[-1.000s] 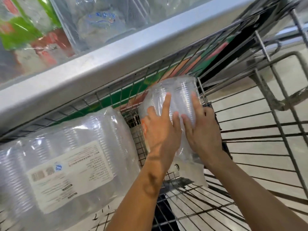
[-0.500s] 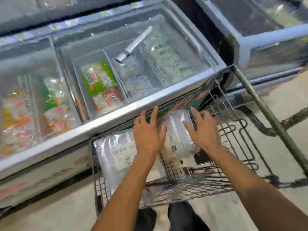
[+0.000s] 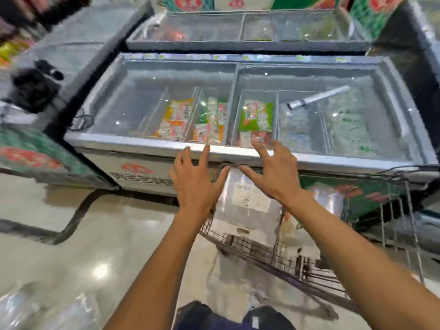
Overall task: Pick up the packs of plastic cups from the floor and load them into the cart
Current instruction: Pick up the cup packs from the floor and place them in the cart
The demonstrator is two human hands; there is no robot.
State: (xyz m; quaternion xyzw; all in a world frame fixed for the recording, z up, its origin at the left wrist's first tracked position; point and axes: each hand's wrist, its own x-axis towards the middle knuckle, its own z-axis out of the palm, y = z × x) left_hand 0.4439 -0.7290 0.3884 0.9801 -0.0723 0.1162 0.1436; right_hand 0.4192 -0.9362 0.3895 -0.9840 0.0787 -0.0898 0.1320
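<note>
Before glass-topped freezer (image 3: 238, 148), glossy floor (image 3: 83, 246)

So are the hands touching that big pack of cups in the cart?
Apart. The head view shows the left hand and right hand spread and empty, raised above the pack of cups in the cart.

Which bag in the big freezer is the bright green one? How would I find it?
Start at the long glass-topped freezer right behind the two open hands. Just right of its middle divider, above the right hand, lies the green bag. It is the only bag that is mostly bright green; those to its left are orange and mixed, those to its right pale and clear.
</note>
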